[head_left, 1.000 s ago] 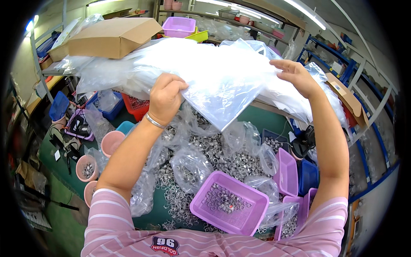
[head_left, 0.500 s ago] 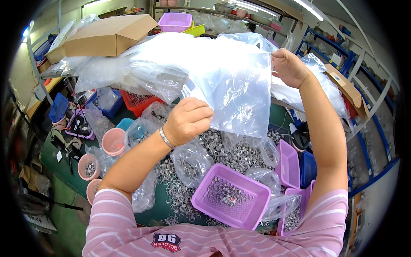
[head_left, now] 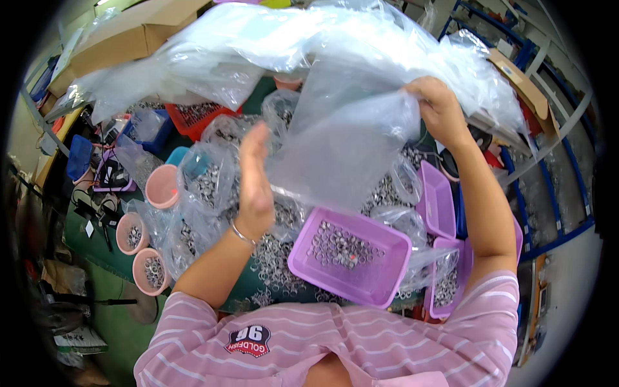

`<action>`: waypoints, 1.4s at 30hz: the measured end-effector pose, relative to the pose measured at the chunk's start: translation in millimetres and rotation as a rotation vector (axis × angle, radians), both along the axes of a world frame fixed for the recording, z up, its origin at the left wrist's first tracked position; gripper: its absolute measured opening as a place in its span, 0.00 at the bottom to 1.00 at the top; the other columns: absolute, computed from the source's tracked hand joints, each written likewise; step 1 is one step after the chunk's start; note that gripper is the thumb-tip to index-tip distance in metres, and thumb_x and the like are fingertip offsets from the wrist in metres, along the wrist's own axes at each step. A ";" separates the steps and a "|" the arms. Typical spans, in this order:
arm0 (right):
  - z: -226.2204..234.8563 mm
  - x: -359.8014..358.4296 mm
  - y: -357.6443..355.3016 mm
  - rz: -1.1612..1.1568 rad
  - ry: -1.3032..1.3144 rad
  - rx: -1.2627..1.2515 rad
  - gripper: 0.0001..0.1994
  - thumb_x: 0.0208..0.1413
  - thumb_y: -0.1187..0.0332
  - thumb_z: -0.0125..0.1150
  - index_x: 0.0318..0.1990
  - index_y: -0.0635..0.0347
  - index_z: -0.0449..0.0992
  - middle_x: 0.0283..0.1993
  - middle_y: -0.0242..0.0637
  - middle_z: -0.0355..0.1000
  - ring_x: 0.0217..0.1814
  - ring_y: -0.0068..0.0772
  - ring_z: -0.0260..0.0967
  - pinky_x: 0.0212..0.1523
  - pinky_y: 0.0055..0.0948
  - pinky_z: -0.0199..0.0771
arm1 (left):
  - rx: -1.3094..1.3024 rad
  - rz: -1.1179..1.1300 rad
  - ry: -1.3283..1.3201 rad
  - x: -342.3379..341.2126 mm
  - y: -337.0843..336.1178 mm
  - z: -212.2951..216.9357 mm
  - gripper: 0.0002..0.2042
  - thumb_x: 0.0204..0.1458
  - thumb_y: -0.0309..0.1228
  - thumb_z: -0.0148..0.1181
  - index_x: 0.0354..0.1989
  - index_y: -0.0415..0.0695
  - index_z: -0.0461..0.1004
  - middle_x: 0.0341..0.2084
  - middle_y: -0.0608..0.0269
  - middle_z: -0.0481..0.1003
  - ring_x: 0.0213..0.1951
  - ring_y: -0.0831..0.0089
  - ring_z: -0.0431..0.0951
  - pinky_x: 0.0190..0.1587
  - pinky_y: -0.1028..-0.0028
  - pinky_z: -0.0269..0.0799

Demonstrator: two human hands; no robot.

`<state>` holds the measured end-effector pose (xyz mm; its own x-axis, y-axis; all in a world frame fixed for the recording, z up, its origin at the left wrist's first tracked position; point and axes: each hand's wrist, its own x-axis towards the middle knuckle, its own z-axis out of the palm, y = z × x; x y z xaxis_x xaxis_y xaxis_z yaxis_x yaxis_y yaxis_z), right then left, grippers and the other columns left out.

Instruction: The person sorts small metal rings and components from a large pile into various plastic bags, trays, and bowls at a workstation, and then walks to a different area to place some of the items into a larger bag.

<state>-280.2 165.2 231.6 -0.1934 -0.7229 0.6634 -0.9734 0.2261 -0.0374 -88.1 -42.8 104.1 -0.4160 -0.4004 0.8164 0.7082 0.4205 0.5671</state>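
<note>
A clear, flat plastic bag hangs over the middle of the bench, slightly blurred. My right hand grips its upper right corner with fingers pinched together. My left hand, with a metal bangle at the wrist, is raised just left of the bag with fingers stretched and nothing in them. Below the bag is a purple basket holding small metal rings. More loose rings lie heaped on the green bench around it, partly hidden by the bag.
A thick stack of clear plastic bags covers the shelf ahead, beside a cardboard box. Pink cups stand at the left, near a red basket. Another purple basket leans at the right, and blue racks stand beyond.
My left hand has let go of the bag and opened, moving slightly left. The bag has dropped and swung nearer, still in my right hand. The view has tilted downward.
</note>
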 end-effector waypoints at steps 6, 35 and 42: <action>-75.1 41.6 48.7 -0.070 -0.126 -0.111 0.09 0.33 0.79 0.56 0.28 0.59 0.73 0.29 0.38 0.69 0.36 0.39 0.66 0.41 0.30 0.62 | 0.176 -0.435 -0.823 -2.4 27.4 -39.0 0.19 0.39 0.40 0.64 0.34 0.39 0.71 0.29 0.60 0.72 0.33 0.76 0.70 0.38 0.76 0.64; -170.3 155.1 149.9 -0.395 -0.350 -0.267 0.09 0.47 0.67 0.57 0.34 0.62 0.71 0.29 0.39 0.65 0.32 0.34 0.62 0.37 0.29 0.62 | -0.596 -0.408 -0.585 22.8 208.1 -72.5 0.13 0.51 0.35 0.50 0.21 0.38 0.68 0.14 0.60 0.69 0.20 0.68 0.71 0.25 0.71 0.65; -211.8 204.0 174.1 0.268 -1.288 -0.343 0.05 0.45 0.72 0.57 0.28 0.64 0.70 0.30 0.37 0.67 0.35 0.30 0.65 0.41 0.30 0.63 | -0.499 -0.695 -1.039 66.1 219.9 -91.4 0.12 0.53 0.34 0.47 0.27 0.37 0.69 0.19 0.57 0.71 0.24 0.65 0.72 0.30 0.69 0.67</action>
<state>-76.2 339.2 19.8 -0.6881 -0.6723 0.2729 -0.2179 -0.1672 -0.9615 -22.0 177.1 12.7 -0.9208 0.3901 -0.0035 0.1959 0.4701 0.8606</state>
